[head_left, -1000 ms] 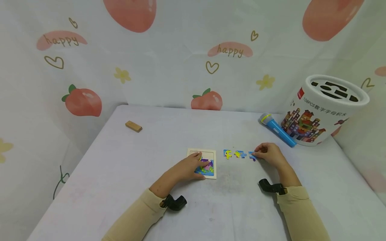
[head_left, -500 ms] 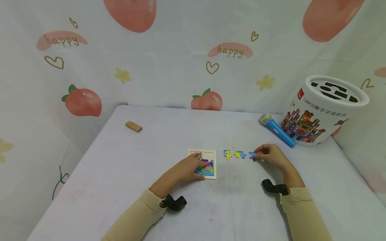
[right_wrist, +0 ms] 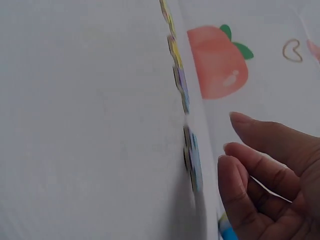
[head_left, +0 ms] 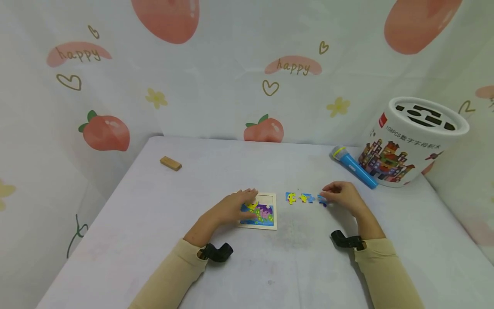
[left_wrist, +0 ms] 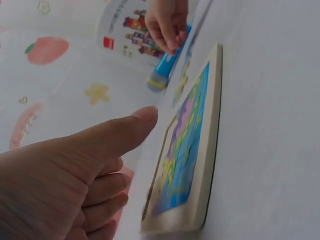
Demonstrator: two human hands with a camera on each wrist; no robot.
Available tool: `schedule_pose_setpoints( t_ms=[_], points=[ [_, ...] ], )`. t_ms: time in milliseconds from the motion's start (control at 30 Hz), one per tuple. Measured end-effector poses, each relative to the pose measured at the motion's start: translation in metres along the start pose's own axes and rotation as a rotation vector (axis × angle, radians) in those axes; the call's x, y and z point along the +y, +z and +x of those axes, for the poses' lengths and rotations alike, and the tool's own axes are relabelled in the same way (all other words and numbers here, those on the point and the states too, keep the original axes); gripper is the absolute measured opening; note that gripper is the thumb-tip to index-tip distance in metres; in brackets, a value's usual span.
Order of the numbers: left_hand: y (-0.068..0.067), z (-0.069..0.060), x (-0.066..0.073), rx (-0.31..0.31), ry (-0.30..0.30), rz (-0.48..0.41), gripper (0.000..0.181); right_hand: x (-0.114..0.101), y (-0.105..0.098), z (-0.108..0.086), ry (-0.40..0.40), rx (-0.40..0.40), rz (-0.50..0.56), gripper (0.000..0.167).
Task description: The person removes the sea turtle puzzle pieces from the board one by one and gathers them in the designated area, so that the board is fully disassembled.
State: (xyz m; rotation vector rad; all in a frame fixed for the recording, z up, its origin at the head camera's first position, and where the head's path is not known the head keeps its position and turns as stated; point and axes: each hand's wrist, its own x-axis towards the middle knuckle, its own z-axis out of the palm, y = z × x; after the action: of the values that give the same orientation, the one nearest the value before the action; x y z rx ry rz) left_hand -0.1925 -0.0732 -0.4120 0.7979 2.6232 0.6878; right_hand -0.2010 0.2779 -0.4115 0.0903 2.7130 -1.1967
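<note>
In the head view my left hand (head_left: 230, 208) hovers at the left side of a small wooden jigsaw tray (head_left: 266, 196), partly hiding it. The tray's lower part is filled with colourful puzzle pieces; bare wood shows along its top. In the left wrist view that hand's thumb is extended and nothing is held. My right hand (head_left: 344, 198) is beside the rightmost blue puzzle piece (head_left: 322, 200). Seen from the right wrist, the right hand's fingers are loosely bent with a gap between thumb and fingertips, apart from that piece (right_wrist: 192, 157).
A yellow-and-blue piece (head_left: 307, 198) and another with a yellow figure (head_left: 291, 198) lie in a row between tray and right hand. Behind stand a blue toy microphone (head_left: 355, 166) and a large white bucket (head_left: 409, 146). A wooden block (head_left: 170, 163) lies far left.
My left hand has lifted off the tray and drawn back to the left, uncovering more of the picture. My right hand, earlier at the rightmost piece, has shifted slightly.
</note>
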Motion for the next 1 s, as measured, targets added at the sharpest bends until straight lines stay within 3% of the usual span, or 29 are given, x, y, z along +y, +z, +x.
schedule_pose_setpoints(
  t_ms=[267,500,733,900,1000],
  points=[
    [-0.009,-0.003,-0.016,0.011,-0.050,-0.084,0.080,-0.024,0.016,0.001,-0.072,-0.005,-0.012,0.032],
    [-0.008,-0.004,-0.026,0.010,-0.024,-0.112,0.080,-0.049,0.030,0.001,-0.137,-0.015,-0.032,0.027],
    [-0.006,-0.005,-0.031,-0.006,-0.006,-0.126,0.075,-0.070,0.052,0.006,-0.196,-0.082,-0.008,0.026],
    [-0.005,-0.005,-0.031,-0.013,-0.008,-0.127,0.070,-0.083,0.070,0.006,-0.322,-0.121,0.021,0.024],
    [-0.005,-0.006,-0.030,-0.013,-0.011,-0.123,0.070,-0.089,0.081,0.007,-0.349,-0.155,0.032,0.024]
  ],
)
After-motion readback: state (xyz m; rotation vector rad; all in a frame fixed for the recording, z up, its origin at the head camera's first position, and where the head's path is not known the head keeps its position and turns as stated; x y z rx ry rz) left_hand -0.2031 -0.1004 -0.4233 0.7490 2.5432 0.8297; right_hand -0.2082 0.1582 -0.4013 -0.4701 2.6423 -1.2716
